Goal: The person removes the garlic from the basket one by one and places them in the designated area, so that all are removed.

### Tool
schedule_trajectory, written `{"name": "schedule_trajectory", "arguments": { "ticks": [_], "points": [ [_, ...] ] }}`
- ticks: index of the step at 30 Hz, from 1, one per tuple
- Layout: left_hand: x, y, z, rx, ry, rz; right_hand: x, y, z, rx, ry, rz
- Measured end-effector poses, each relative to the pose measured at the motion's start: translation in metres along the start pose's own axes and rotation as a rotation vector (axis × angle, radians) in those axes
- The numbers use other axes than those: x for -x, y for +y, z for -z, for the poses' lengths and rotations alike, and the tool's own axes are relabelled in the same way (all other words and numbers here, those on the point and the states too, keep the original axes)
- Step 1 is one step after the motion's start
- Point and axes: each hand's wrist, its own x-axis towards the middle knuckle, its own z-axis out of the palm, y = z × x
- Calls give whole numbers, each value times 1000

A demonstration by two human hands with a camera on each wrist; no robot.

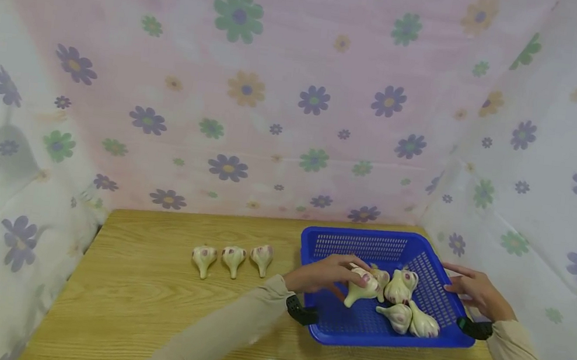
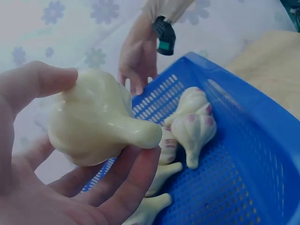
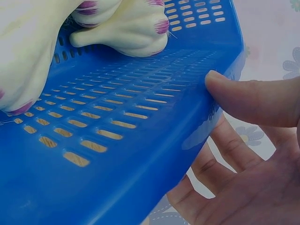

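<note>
A garlic bulb (image 1: 362, 286) with purple patches is in my left hand (image 1: 328, 275), over the blue plastic basket (image 1: 350, 344). In the left wrist view, thumb and fingers hold this bulb (image 2: 93, 117) with its stem pointing right. My right hand (image 1: 482, 293) is at the basket's right side. The right wrist view shows its thumb (image 3: 253, 98) on the rim and the other fingers against the outer wall. Several more garlic bulbs (image 1: 400, 287) lie together inside the basket, toward its right half.
Three garlic bulbs stand in a row left of the basket: a left one (image 1: 204, 260), a middle one (image 1: 233, 261) and a right one (image 1: 262, 259). The wooden table (image 1: 151, 283) meets flower-patterned sheets (image 1: 274, 114) at the back and sides.
</note>
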Motion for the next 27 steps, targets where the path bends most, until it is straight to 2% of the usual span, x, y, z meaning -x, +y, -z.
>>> {"name": "schedule_trajectory", "arguments": {
  "ticks": [11,20,27],
  "points": [
    [41,7,24,-23,40,-29,2,-2,-4,-20,2,1],
    [73,-1,36,31,69,-30,1,0,1,-20,4,3],
    [99,-1,48,54,73,-37,1,1,1,-29,-13,20]
  ]
}}
